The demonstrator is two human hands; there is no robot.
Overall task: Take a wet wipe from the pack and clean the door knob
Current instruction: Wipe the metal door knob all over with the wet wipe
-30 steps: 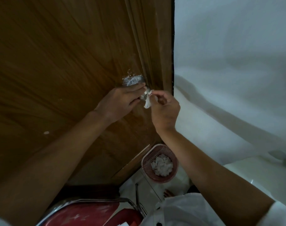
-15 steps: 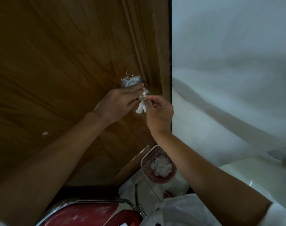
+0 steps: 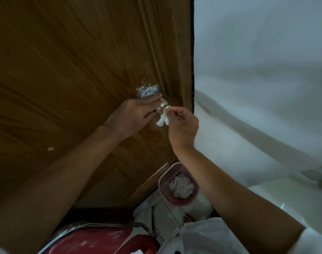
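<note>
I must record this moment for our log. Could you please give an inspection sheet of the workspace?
Surface: wooden door, closed against a white wall.
Job's things: metal door knob, its round plate flecked white; crumpled wet wipe against the knob. The pack is not seen.
Clutter: pink basket on the floor, holding used white wipes; red chair with a chrome frame.
Grippers: left hand holds the knob; right hand pinches the wipe.
Cables: nothing seen.
Surroundings: pale tiled floor.
</note>
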